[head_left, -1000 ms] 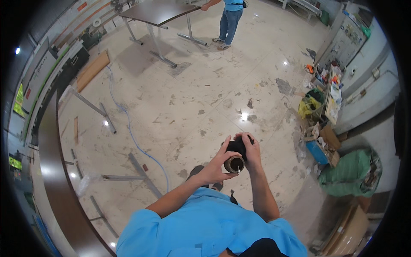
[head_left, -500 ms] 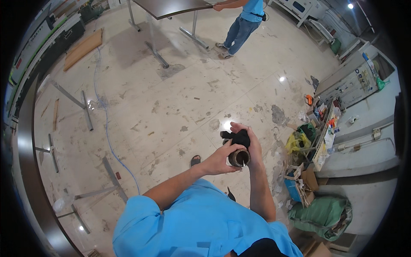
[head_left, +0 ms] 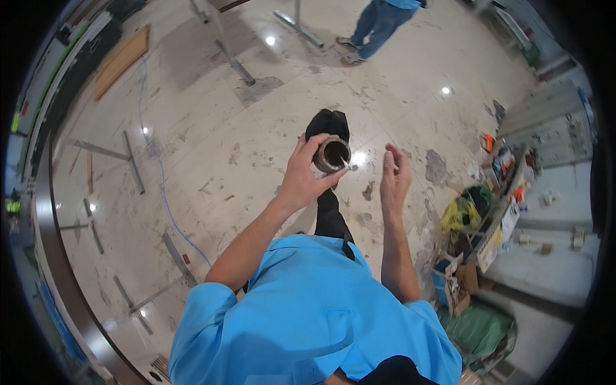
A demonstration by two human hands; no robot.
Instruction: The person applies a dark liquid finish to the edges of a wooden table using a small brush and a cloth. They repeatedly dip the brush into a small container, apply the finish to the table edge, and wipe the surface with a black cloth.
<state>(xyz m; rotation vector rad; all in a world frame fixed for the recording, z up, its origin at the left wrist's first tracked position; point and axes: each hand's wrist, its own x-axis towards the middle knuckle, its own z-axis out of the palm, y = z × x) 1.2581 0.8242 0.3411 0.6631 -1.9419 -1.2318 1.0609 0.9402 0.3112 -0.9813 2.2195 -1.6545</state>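
My left hand is closed around a small round open jar, its brown, stained rim facing up. The inside is dark, and a thin pale stick shows at its mouth. A soft-looking black thing sits just beyond the jar, against my left fingers; its kind is unclear and its lower part is hidden. My right hand is raised to the right of the jar, apart from it. Its fingers are loosely bent, with nothing visible in them.
Another person in jeans stands ahead near metal table legs. Loose metal frames and a blue hose lie at left. Bags, cardboard boxes and a green sack line the right wall.
My right hand has come away from the black thing and moved right. My left hand has carried the jar forward and left. One leg now shows stepping forward beneath the jar.
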